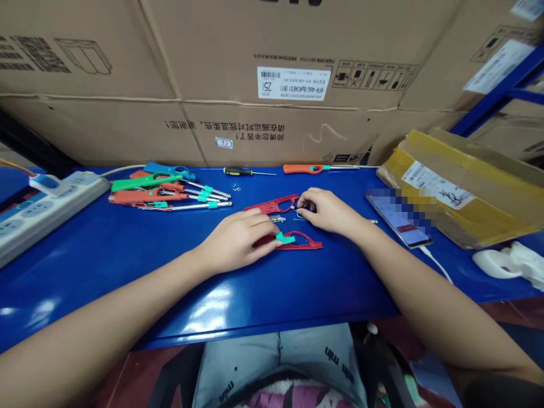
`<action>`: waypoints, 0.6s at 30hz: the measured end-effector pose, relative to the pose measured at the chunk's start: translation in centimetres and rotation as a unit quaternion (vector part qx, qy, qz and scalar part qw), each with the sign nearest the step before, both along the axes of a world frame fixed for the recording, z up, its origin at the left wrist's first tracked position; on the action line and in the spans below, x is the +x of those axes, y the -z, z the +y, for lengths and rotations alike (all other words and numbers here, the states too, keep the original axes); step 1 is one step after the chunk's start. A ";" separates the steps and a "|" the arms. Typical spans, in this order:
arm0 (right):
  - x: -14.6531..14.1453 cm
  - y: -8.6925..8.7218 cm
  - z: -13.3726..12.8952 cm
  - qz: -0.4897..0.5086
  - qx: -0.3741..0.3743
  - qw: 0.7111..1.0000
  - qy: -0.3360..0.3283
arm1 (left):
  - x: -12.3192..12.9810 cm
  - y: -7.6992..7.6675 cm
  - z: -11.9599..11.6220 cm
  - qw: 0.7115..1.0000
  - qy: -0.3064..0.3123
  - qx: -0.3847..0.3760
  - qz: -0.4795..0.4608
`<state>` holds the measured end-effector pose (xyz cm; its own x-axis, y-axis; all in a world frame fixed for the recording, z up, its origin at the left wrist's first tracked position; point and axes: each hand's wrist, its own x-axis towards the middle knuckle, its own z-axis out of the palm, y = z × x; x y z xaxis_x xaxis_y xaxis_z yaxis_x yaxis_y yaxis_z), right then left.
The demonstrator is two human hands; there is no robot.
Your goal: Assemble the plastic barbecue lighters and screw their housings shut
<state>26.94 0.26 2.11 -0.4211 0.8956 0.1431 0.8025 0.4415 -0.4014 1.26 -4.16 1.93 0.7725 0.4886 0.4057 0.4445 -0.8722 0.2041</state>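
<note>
Two red shell halves of a lighter lie on the blue table. The upper half is near my right hand, whose fingers are pinched at its right end on something small and pale with a thin wire. My left hand rests over the lower half, thumb and fingers closed around a green trigger piece that sits by the loop of that shell. Between the halves lies a small metal part, partly covered by my left fingers. A thin metal rod shows beyond my right wrist.
Assembled lighters are piled left, beside a power strip. Small screws, a screwdriver and an orange lighter lie at the back. A phone and taped carton stand right; big cardboard boxes rise behind.
</note>
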 end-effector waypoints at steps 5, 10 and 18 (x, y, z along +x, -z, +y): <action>-0.1 -0.2 0.0 0.048 -0.030 0.998 -0.003 | 0.0 0.0 0.0 0.998 0.033 -0.011 0.047; -0.2 -0.8 -0.2 0.141 -0.074 0.987 -0.002 | 0.0 -0.1 0.0 0.998 0.031 -0.015 0.046; -0.1 -2.3 -0.8 0.177 -0.108 0.975 -0.076 | 0.1 0.0 0.0 0.999 0.022 -0.011 0.044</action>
